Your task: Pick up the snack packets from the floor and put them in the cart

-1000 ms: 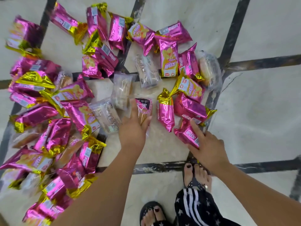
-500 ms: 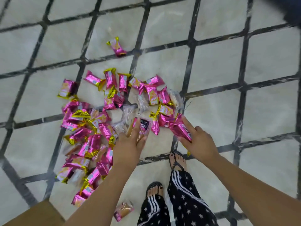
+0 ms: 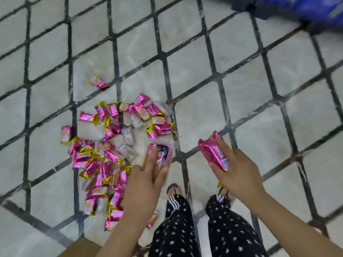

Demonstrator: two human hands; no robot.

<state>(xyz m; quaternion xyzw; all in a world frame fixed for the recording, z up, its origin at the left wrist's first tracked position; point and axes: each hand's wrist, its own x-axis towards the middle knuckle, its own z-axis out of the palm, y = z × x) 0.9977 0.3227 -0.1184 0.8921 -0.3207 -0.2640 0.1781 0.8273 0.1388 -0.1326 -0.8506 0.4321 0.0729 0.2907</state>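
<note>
Floor [image 3: 241, 101] strewn with a heap of snack packets [image 3: 111, 145], one more in each hand.
No cart can be made out, only a blurred blue shape [image 3: 306, 10] upper right. The heap lies centre left, just beyond the nearer left hand [image 3: 146, 186], which grips a clear-wrapped packet [image 3: 163, 154]. The right hand [image 3: 239, 171], centre right, clutches a pink packet [image 3: 213, 154], long axis running down-right.
</note>
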